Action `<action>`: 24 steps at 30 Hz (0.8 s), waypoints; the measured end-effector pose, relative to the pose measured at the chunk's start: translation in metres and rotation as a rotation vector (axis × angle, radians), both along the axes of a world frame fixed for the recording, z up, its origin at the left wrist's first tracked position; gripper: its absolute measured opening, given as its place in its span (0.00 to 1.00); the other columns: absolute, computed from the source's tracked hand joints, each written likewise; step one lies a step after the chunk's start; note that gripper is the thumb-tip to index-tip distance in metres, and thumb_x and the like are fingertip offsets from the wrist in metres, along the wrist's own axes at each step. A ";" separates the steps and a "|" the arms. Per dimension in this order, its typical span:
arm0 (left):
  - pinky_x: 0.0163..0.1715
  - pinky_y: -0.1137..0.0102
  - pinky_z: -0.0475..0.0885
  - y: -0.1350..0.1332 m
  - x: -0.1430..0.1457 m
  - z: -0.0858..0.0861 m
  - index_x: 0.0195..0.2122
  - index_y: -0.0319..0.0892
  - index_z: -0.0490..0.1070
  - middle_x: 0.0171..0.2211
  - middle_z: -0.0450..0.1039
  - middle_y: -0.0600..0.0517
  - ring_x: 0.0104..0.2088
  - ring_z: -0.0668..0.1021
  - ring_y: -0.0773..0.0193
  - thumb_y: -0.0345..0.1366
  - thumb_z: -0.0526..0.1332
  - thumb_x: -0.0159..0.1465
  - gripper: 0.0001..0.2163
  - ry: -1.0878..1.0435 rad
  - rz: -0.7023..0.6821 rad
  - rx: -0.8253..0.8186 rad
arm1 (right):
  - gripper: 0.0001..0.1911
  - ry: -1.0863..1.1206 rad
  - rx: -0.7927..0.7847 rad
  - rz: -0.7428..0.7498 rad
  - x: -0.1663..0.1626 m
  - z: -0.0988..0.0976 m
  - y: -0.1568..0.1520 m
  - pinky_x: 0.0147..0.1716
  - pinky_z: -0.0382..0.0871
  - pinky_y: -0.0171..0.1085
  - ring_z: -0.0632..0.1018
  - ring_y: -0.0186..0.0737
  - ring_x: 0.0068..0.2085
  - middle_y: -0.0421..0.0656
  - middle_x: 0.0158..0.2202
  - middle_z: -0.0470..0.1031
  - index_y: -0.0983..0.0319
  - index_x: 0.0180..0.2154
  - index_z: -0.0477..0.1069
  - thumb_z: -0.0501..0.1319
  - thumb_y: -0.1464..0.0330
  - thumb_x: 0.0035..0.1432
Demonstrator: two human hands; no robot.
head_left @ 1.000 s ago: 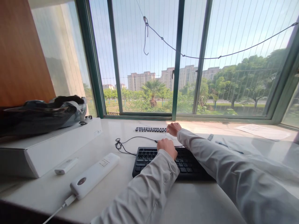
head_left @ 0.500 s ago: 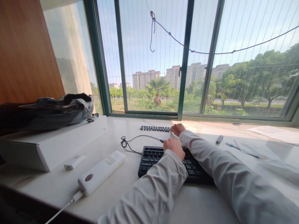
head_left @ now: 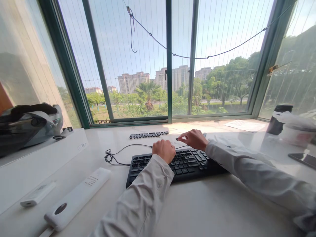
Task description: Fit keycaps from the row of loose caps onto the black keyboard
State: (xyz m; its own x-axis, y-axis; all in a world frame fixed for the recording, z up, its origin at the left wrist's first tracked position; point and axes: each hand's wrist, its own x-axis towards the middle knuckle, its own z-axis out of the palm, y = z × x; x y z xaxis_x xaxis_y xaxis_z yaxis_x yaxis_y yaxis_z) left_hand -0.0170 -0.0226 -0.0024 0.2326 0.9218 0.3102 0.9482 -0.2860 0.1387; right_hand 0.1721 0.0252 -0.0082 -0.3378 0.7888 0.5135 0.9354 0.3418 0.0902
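Note:
A black keyboard (head_left: 185,169) lies before me, turned away at a slight angle. My left hand (head_left: 164,150) is curled closed over its back middle part. Its fingertips are hidden, so what they hold, if anything, cannot be made out. Just right of it, my right hand (head_left: 194,139) pinches a small black keycap (head_left: 177,139) between thumb and forefinger, above the keyboard's back edge. Behind the keyboard, several loose black keycaps (head_left: 148,135) stand lined up in rows on the white tabletop (head_left: 209,204).
A tangled black cable (head_left: 111,156) runs left of the keyboard. At the left lie a white power bank (head_left: 79,197), a small white device (head_left: 38,194) and a white box (head_left: 66,154) with a dark bag on it. A phone (head_left: 303,159) and a dark cylinder (head_left: 279,119) are at the right.
My view has turned to the right. My right hand has come away from the end of the keycap rows, back and rightward, with a keycap in its pinch. The left hand stays over the keyboard.

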 end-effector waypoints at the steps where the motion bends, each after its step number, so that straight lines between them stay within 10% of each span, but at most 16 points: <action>1: 0.41 0.61 0.68 0.000 0.001 -0.001 0.40 0.35 0.75 0.38 0.74 0.38 0.41 0.76 0.50 0.42 0.48 0.64 0.19 0.000 0.004 0.043 | 0.22 0.051 -0.003 -0.004 0.008 -0.003 -0.011 0.27 0.55 0.33 0.73 0.34 0.26 0.40 0.24 0.77 0.52 0.40 0.78 0.52 0.48 0.59; 10: 0.39 0.67 0.68 0.004 0.007 -0.012 0.43 0.52 0.75 0.36 0.78 0.52 0.39 0.77 0.59 0.49 0.53 0.63 0.15 -0.236 -0.265 0.066 | 0.21 0.201 -0.049 0.024 0.027 -0.027 -0.053 0.27 0.54 0.32 0.72 0.32 0.23 0.37 0.20 0.74 0.51 0.36 0.79 0.53 0.47 0.57; 24: 0.42 0.71 0.69 0.009 0.004 -0.010 0.35 0.43 0.80 0.32 0.79 0.52 0.38 0.78 0.61 0.46 0.62 0.55 0.14 -0.466 -0.530 -0.192 | 0.19 0.069 -0.125 0.171 0.023 -0.020 -0.065 0.32 0.59 0.33 0.78 0.41 0.38 0.43 0.34 0.80 0.51 0.43 0.76 0.49 0.54 0.63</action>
State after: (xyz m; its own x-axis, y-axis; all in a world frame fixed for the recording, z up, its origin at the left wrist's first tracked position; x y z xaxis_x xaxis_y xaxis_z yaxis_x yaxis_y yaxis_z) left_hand -0.0127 -0.0135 -0.0127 0.5461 0.7700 0.3299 0.5196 -0.6203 0.5876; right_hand 0.1954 -0.0395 -0.0287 -0.4396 0.7822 0.4415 0.8654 0.5005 -0.0251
